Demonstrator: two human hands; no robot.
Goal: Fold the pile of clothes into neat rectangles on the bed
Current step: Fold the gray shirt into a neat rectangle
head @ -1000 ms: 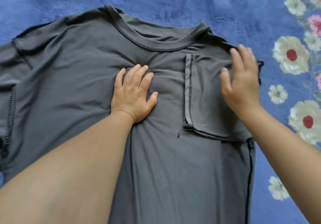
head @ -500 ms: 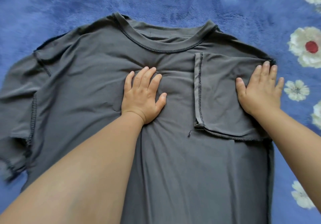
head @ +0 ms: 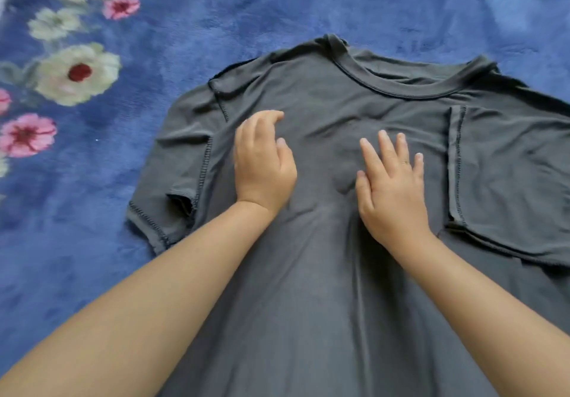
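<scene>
A: Item one, the shirt (head: 339, 273). Where do we log it?

B: Grey T-shirt, laid flat on the blanket (head: 216, 20), collar away from us, hem running out of the bottom of the view. We note the right sleeve (head: 509, 187) folded inward over the chest, as it was half a second ago. The left sleeve (head: 175, 187) lies spread out to the side, unfolded.

A: Item two, the left hand (head: 265, 165). Any change?

B: Yes. Half a second ago it lay flat on the chest below the collar, fingers straight. Now we find it further toward the left sleeve, just beside the armhole seam, with the fingers curled. Whether they pinch cloth we cannot tell; nothing is plainly gripped.

A: Item three, the right hand (head: 391, 187)?

B: It has left the folded sleeve and come to the middle of the chest. Palm down, fingers straight and slightly spread, pressing the fabric. Wrinkles gather between the two hands.

A: The view itself?

B: Shifted. We now see flowers (head: 77, 73) printed on the blanket at the left; earlier they showed at the right.

A: Brands, labels, writing?

B: We read none: plain cloth, dark stitched seams.
</scene>
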